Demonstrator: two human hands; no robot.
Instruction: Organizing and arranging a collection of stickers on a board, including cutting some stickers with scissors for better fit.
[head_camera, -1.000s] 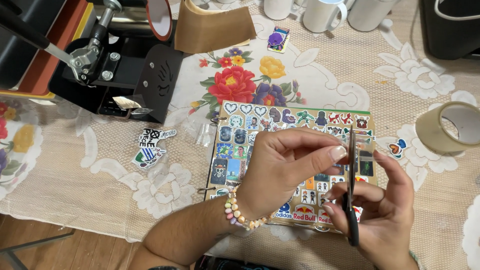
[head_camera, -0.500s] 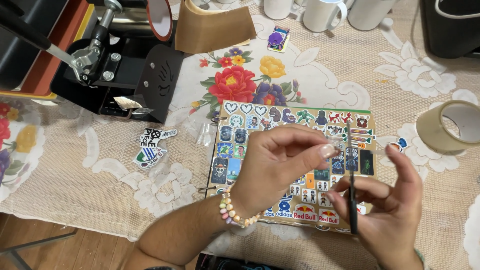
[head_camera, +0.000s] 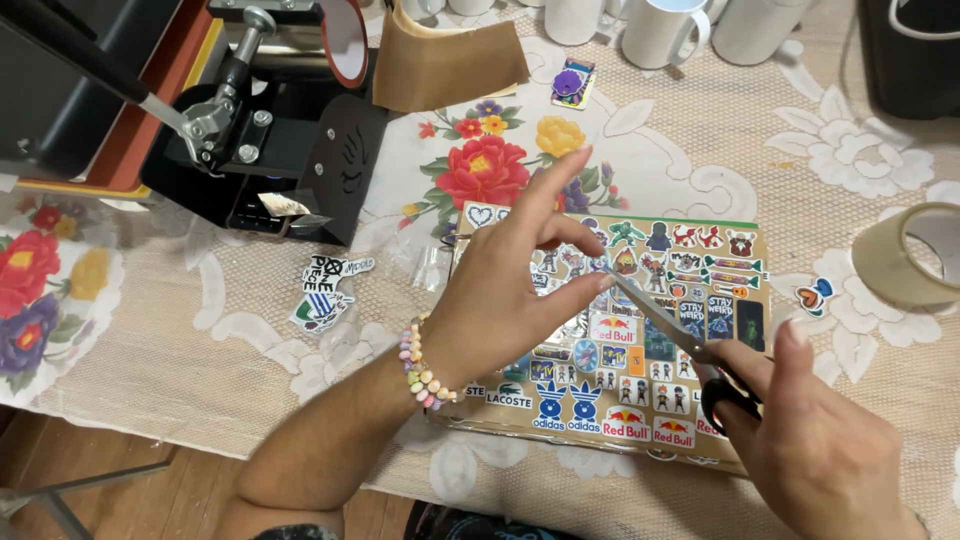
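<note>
Sticker sheet (head_camera: 690, 300) on the table (head_camera: 200, 330), press (head_camera: 250, 120) behind-left, tape roll (head_camera: 915, 255) right, mugs (head_camera: 665, 30) behind.

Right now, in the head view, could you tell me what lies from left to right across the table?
Black press machine → loose cut stickers → left hand → scissors → right hand → tape roll.

Colourful sticker sheet (head_camera: 640, 330) mid-table; loose stickers (head_camera: 325, 295) left, perhaps cut-outs.
</note>
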